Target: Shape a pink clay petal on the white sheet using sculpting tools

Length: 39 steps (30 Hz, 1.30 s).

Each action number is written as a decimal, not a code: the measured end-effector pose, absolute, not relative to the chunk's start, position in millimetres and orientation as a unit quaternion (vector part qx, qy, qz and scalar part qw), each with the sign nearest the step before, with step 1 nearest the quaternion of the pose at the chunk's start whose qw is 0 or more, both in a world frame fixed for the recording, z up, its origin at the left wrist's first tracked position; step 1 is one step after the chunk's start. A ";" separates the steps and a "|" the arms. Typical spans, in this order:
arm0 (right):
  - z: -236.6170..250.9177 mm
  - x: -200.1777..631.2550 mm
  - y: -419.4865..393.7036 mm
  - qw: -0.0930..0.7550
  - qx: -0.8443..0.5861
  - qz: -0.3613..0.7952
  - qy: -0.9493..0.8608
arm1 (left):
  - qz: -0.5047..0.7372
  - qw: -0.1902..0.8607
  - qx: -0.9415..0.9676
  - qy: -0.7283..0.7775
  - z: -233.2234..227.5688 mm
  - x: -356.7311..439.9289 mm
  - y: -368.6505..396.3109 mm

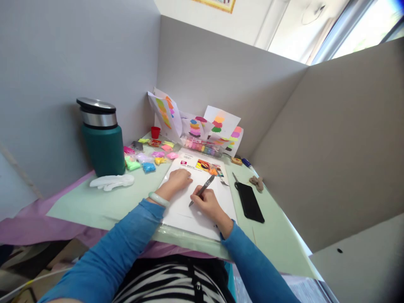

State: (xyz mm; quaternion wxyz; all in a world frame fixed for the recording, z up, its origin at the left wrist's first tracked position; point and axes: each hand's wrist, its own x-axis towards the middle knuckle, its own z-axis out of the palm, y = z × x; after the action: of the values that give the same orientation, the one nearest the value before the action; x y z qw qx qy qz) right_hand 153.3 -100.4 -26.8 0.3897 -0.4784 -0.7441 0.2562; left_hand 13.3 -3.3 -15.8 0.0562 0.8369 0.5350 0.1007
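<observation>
My right hand (206,201) is closed around a dark grey pen (207,185), its tip down at the white paper (179,216) before me. My left hand (179,179) lies on the upper left part of that sheet, fingers resting on it and apart from the pen. A faint line shows low on the paper. Above my hands, a printed cover (205,167) with a colourful picture lies at the paper's top end. A pale bangle (158,199) circles my left wrist.
Left stand a green tumbler (102,147) and a crumpled white glove-like item (112,182). Several clay packets (149,167) and a red cup (155,132) lie behind. Colour-swatched papers (221,122) lean at the back. A black phone (249,202) lies right, with grey partitions around.
</observation>
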 end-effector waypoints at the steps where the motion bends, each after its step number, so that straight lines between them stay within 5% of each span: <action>1: -27.1 151.6 -101.6 0.389 -0.472 0.268 -0.745 | 0.103 0.060 0.835 0.537 -16.3 13.4 -2.9; 23: -37.3 143.9 -101.1 0.382 -0.429 0.354 -0.738 | 0.101 0.058 0.835 0.537 -17.2 13.8 -1.4; 31: -3.0 156.7 -96.4 0.458 -0.440 0.406 -0.657 | 0.101 0.064 0.833 0.540 -17.1 14.2 -1.6; 39: 7.9 151.1 -96.2 0.383 -0.380 0.497 -0.679 | 0.087 0.078 0.830 0.546 -14.4 14.5 -1.3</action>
State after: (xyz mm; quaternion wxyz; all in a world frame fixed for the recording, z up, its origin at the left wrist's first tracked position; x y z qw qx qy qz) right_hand 151.1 -96.2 7.9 0.3829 -0.3799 -0.6795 0.4974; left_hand 14.5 -1.3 -14.4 0.0781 0.8299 0.5455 0.0868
